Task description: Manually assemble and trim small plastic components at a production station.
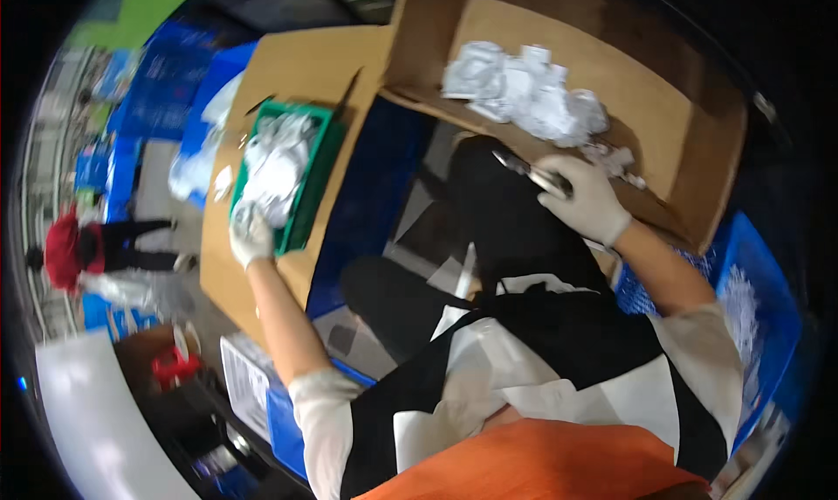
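Note:
My left hand [253, 240], in a white glove, is at the near end of a green bin [314, 179]. Its fingers are closed on a piece of clear plastic bag at the bin's rim. White and clear plastic packets [278, 164] fill the bin. My gloved right hand [587, 202] grips a pair of pliers [548, 181], metal tip pointing left over my dark-trousered leg. Just beyond that hand, a shallow cardboard box [637, 64] holds a pile of white, plastic-wrapped pieces [524, 90]. Small pale bits [615, 161] lie at the box's near side.
Brown cardboard [349, 51] covers the surface under the green bin. A blue crate [742, 325] with white pieces stands at the right. Blue containers [166, 85] are at the far left. A person in a red top [65, 251] bends near clear plastic there.

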A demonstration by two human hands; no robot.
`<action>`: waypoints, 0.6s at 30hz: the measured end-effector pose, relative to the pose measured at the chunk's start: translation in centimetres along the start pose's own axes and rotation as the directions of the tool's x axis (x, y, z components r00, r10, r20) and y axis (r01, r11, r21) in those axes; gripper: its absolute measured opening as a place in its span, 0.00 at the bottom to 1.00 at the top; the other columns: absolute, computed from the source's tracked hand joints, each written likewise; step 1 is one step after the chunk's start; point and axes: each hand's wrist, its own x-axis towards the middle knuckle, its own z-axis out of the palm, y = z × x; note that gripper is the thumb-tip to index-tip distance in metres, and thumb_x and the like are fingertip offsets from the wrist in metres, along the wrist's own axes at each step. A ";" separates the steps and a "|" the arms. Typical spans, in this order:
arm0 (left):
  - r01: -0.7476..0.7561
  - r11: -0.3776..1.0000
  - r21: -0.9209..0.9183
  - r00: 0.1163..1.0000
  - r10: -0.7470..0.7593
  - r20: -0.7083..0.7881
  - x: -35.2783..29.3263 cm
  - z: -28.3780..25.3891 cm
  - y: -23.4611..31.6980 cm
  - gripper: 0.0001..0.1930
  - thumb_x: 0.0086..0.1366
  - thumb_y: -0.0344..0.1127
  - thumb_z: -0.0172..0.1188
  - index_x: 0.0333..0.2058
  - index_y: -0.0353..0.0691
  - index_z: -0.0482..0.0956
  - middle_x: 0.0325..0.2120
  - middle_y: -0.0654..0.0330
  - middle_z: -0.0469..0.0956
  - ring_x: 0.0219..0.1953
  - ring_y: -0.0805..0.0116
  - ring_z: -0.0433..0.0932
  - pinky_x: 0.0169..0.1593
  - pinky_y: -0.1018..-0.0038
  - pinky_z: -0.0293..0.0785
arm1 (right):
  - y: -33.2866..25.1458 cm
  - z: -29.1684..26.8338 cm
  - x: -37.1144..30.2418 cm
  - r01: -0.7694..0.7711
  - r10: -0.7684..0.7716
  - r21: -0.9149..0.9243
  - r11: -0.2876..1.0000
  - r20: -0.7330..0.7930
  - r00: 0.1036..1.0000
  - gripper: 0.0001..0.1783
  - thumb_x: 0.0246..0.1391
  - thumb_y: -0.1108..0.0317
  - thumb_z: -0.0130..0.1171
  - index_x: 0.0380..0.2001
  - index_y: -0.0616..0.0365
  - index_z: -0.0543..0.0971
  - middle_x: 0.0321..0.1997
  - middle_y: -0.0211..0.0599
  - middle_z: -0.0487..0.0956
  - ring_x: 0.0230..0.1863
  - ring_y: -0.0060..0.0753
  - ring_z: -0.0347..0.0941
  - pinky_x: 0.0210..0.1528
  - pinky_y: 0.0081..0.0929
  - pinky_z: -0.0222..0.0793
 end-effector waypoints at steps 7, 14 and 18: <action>0.105 0.916 0.387 0.983 -0.038 -0.178 1.6 -1.6 -1.2 0.14 0.67 0.38 0.52 0.43 0.31 0.70 0.34 0.53 0.75 0.35 0.62 0.76 0.37 0.72 0.76 | 10.3 -0.1 6.0 -0.242 0.255 0.087 0.966 -0.205 0.945 0.28 0.48 0.60 0.62 0.52 0.60 0.73 0.46 0.45 0.78 0.47 0.36 0.75 0.51 0.30 0.68; 0.196 0.795 0.574 0.840 0.166 -0.517 -4.1 4.9 -0.6 0.19 0.57 0.42 0.64 0.40 0.36 0.68 0.16 0.61 0.67 0.13 0.73 0.63 0.15 0.77 0.59 | 14.2 4.2 14.5 -0.376 0.373 0.030 0.926 -0.224 0.901 0.24 0.46 0.58 0.60 0.48 0.54 0.72 0.44 0.49 0.78 0.48 0.49 0.74 0.49 0.40 0.68; -0.112 0.618 0.778 0.972 0.232 -0.045 -12.0 8.3 -2.8 0.22 0.61 0.37 0.59 0.51 0.33 0.69 0.23 0.63 0.69 0.19 0.79 0.65 0.23 0.79 0.63 | 11.6 6.4 18.6 -0.363 0.330 -0.118 0.924 -0.233 0.915 0.31 0.46 0.55 0.62 0.52 0.55 0.68 0.46 0.51 0.77 0.49 0.51 0.74 0.51 0.42 0.68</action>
